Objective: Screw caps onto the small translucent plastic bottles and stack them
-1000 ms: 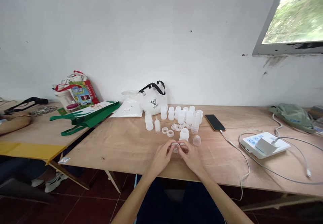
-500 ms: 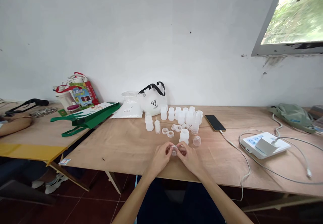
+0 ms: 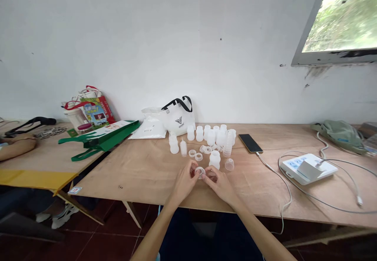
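A translucent plastic ring (image 3: 200, 172) is held just above the table near its front edge. My left hand (image 3: 185, 181) pinches its left side between thumb and fingers. On the opposite side my right hand (image 3: 220, 183) grips the rim, fingers curled. The ring's opening faces up towards me. Just beyond my hands stands a white waisted bottle (image 3: 215, 159), with a clear domed cap (image 3: 229, 164) to its right. Two loose rings (image 3: 198, 157) lie farther back. Beside them is a ribbed clear piece with a pointed tip (image 3: 183, 148).
Several white bottles (image 3: 211, 137) stand at the back, a clear stack of caps (image 3: 227, 144) at their right. A phone (image 3: 250, 143) on a cable and a power strip (image 3: 309, 168) lie right. White bag (image 3: 181, 119), green bag (image 3: 103, 135) and another person's arm (image 3: 20, 147) are left.
My hands have moved slightly left and tipped the ring so that its opening shows. The things on the table have stayed in place.
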A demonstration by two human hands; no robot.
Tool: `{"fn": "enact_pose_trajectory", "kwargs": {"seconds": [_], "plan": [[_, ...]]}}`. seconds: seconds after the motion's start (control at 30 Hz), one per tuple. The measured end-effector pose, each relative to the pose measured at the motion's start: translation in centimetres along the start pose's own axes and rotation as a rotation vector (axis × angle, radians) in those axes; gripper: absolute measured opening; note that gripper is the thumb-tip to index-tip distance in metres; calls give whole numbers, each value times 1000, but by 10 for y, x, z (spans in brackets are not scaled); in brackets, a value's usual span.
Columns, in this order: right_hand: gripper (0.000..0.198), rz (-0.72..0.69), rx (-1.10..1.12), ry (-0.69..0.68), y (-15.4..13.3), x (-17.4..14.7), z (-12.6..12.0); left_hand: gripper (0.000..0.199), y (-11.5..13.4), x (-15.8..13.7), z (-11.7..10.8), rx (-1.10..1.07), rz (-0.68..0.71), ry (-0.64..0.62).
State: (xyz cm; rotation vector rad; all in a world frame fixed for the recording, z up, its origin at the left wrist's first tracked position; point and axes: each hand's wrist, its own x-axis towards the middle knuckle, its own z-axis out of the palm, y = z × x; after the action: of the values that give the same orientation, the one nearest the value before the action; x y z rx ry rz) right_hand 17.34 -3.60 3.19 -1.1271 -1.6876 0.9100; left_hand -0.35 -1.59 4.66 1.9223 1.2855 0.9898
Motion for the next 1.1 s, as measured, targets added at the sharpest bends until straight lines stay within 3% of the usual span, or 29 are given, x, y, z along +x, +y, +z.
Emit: {"fn": "enact_pose_trajectory", "kwargs": {"seconds": [0.3,0.53,0.63,0.77,0.83,0.93,1.1], "plan": [[32,25,94,-6,7,1,0,33,-4,-1,-2,-47,18,-167],[25,-54,-119,30,11,0,-8,44,-12,5,-9,-304,-86,-145],[25,-123,-230,186,8,-3,-21,51,-13,7,-15,-387,-141,-107],[25,-243,-387,608,-5,-3,-47,60,-6,7,-21,-482,-165,-82],[26,-302,-488,691,-8,0,-59,60,-2,7,-24,-526,-164,-62],[34,-327,-586,623,-2,7,-68,58,0,7,-26,-538,-140,-39],[36,-189,-621,350,21,12,-66,56,-2,6,-25,-504,-95,-20]]}}
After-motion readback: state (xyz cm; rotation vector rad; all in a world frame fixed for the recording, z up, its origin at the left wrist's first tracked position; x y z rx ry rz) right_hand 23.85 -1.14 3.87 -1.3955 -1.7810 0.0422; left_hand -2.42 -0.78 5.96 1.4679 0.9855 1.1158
